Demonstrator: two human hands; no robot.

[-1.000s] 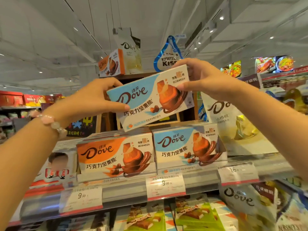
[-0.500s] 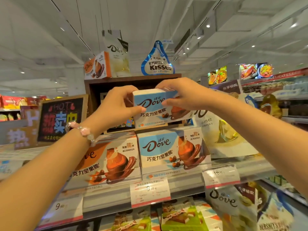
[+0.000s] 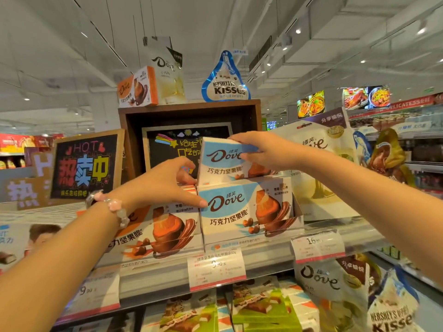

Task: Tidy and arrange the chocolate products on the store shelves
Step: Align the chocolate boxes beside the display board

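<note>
A blue Dove box (image 3: 223, 161) is held upright on top of the blue display carton (image 3: 244, 209) on the upper shelf (image 3: 268, 256). Its top right edge is gripped by the right hand (image 3: 263, 152), fingers curled over the front. Its lower left corner is touched by the left hand (image 3: 167, 183), fingers loosely bent, thumb laid against the carton's face. An orange Dove carton (image 3: 158, 231) is seen just beside.

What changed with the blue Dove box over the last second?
Both hands carried the blue box down from tilted in mid-air onto the blue display carton. The right hand still grips its top; the left hand has shifted to its left edge, thumb on the carton. The orange carton stayed put.
</note>
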